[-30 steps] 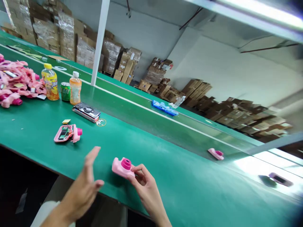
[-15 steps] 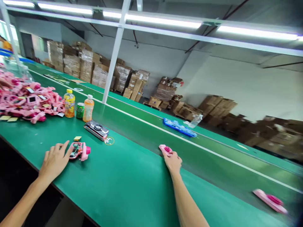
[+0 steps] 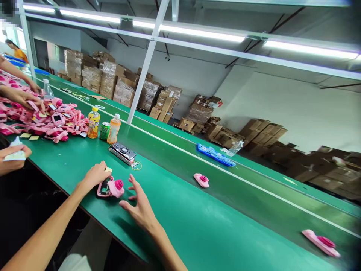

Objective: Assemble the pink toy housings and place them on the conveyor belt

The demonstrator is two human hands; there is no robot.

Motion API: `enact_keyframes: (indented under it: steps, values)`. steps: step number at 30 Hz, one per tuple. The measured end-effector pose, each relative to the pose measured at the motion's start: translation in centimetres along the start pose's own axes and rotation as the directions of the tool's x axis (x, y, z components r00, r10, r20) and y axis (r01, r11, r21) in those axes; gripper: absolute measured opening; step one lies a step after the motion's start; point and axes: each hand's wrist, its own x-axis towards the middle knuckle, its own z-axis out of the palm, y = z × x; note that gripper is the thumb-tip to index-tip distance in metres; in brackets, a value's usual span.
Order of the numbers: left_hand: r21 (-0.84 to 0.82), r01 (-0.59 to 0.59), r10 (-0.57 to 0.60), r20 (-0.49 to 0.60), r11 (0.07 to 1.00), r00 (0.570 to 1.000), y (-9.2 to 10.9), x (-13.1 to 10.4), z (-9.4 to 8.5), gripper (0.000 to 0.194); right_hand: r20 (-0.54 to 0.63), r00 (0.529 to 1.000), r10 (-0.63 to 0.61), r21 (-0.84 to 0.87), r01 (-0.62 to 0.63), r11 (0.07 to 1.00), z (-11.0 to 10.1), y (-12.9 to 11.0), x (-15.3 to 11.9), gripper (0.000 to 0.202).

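Note:
Fingers closed, my left hand (image 3: pixel 95 176) pinches a small pale-yellow piece (image 3: pixel 108 170) at the back edge of an opened pink toy camera (image 3: pixel 115 187). The toy camera lies on the green table with its green circuit board exposed and its bright pink lens facing right. Whether the yellow piece is joined to the camera cannot be seen. My right hand (image 3: pixel 141 207) hovers just right of the toy camera, fingers spread and holding nothing. On the belt, a pink camera shell (image 3: pixel 201 180) with a lens ring lies apart from both hands.
Another pink shell (image 3: pixel 321 243) lies at far right. Behind my hands are a silver camera (image 3: pixel 122 153), a green can (image 3: pixel 104 130) and two drink bottles (image 3: pixel 114 128). Co-workers' hands (image 3: pixel 19 96) reach into a pink pile (image 3: pixel 58 119); another person's hand (image 3: pixel 12 158) holds something pale. A blue tray (image 3: pixel 216 154) sits beyond.
My right hand has let go of the pink shell on the belt and come back left beside the toy camera. My left hand has moved to the yellow piece; the toy camera has shifted and turned.

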Motion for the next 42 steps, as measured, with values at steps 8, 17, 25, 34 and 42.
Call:
enact_keyframes:
  steps: [8, 17, 25, 34, 42]
  values:
    - [-0.093, -0.081, 0.084, 0.031, 0.992, 0.996, 2.9, -6.3, 2.4, 0.023, 0.179, 0.984, 0.013, -0.010, -0.012, 1.000, -2.7, -2.9, -0.9, 0.042]
    - [-0.584, -0.285, 0.272, -0.113, 0.760, 0.956, 5.6, -9.0, 4.4, 0.023, -0.251, 0.963, 0.094, -0.151, -0.135, 0.979, -7.7, -1.5, -5.4, 0.035]
    - [-0.891, -0.253, 0.305, -0.138, 0.377, 0.942, 4.5, -10.5, 7.4, 0.047, 0.014, 0.984, -0.175, -0.530, 0.156, 0.833, -2.0, -5.4, -0.3, 0.026]
    - [-0.836, -0.311, 0.444, -0.091, 0.452, 0.891, 4.2, -10.9, 6.4, 0.045, 0.130, 0.989, -0.072, -0.597, 0.136, 0.791, -1.9, -3.8, 0.9, 0.018]
    - [-0.819, -0.304, 0.431, -0.077, 0.487, 0.899, 4.4, -11.4, 6.4, 0.042, 0.263, 0.962, -0.074, -0.770, 0.255, 0.584, -1.7, -3.5, 1.3, 0.021]
